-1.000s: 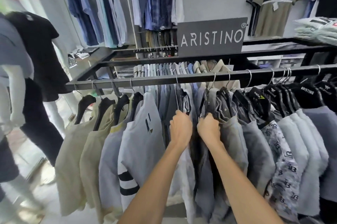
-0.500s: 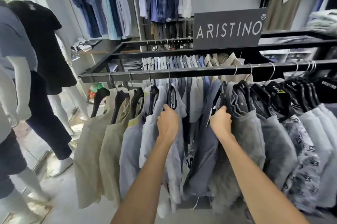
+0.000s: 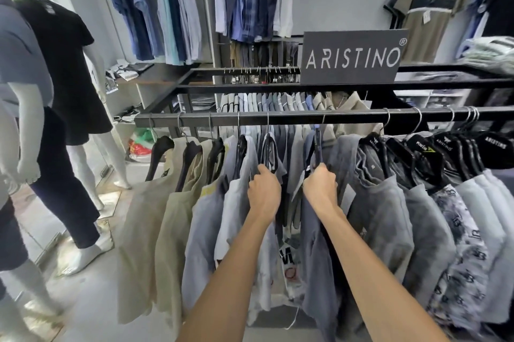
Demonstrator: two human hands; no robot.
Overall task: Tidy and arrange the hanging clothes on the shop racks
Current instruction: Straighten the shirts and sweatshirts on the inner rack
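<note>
Your black rack rail (image 3: pixel 278 118) runs from 9 to 3 o'clock across the middle of your view, with the hanging shirts (image 3: pixel 389 216) packed along it from the beige ones at 8 o'clock to the pale fleecy ones at 3. Above it, near 1 o'clock, stands the ARISTINO sign (image 3: pixel 351 56). Two mannequins (image 3: pixel 64 72) stand at 9 o'clock. Your left hand (image 3: pixel 264 193) is closed around the shoulder of a light grey shirt (image 3: pixel 239 202) at centre; your right hand (image 3: pixel 319 190), just beside it, grips a blue-grey shirt (image 3: pixel 314 244) below its dark hanger (image 3: pixel 318 147).
</note>
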